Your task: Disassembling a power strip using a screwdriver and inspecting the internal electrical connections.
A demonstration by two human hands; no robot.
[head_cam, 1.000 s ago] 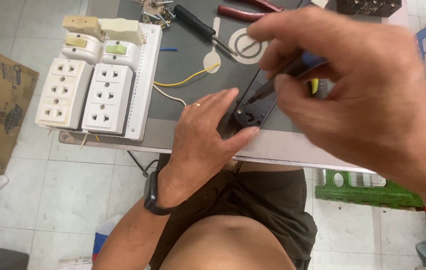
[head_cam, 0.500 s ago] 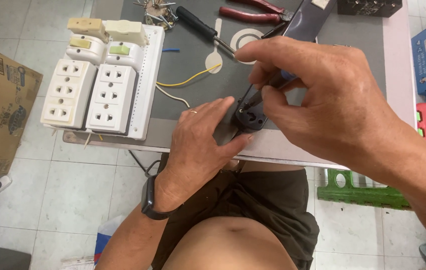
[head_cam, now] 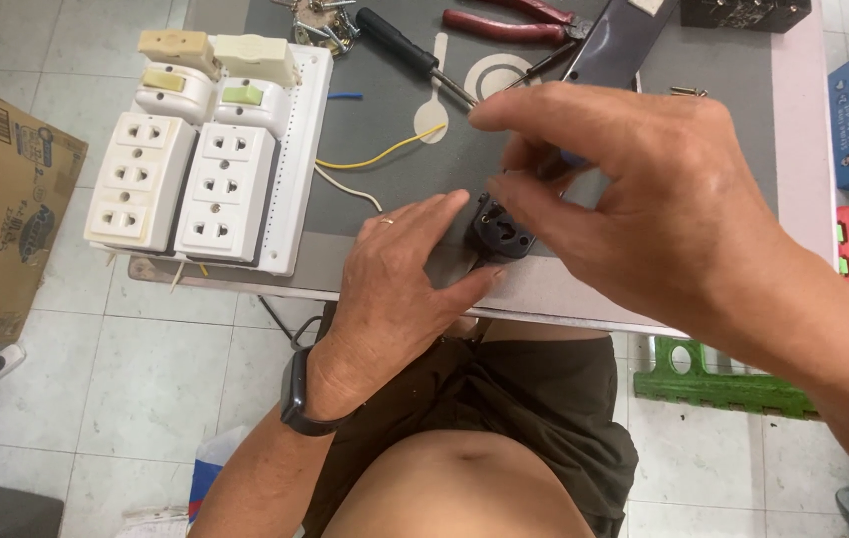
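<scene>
- Both hands meet at the near edge of the table (head_cam: 584,289), over a small black plug body (head_cam: 500,227).
- Left hand (head_cam: 400,274) lies palm down on the grey mat (head_cam: 385,120); its index finger and thumb close loosely on the plug body from the left and pin it to the surface.
- Right hand (head_cam: 644,199) hovers above and to the right, fingers pinched together on a slim tool with a bluish handle; only a sliver of the handle shows and the tip is hidden behind the fingers, so I cannot tell if it touches the plug.
- Plug body sits directly between the two hands, just inside the near edge, open face up, its long axis running roughly towards the far edge; the left hand is the closer one, already in contact.
- White board of sockets and switches (head_cam: 205,149) fills the left end of the table, well apart from the hands.
- Yellow wire (head_cam: 385,152) and a white one trail from the board towards the plug.
- Black screwdriver (head_cam: 410,52) and red-handled pliers (head_cam: 504,25) lie by the far edge.
</scene>
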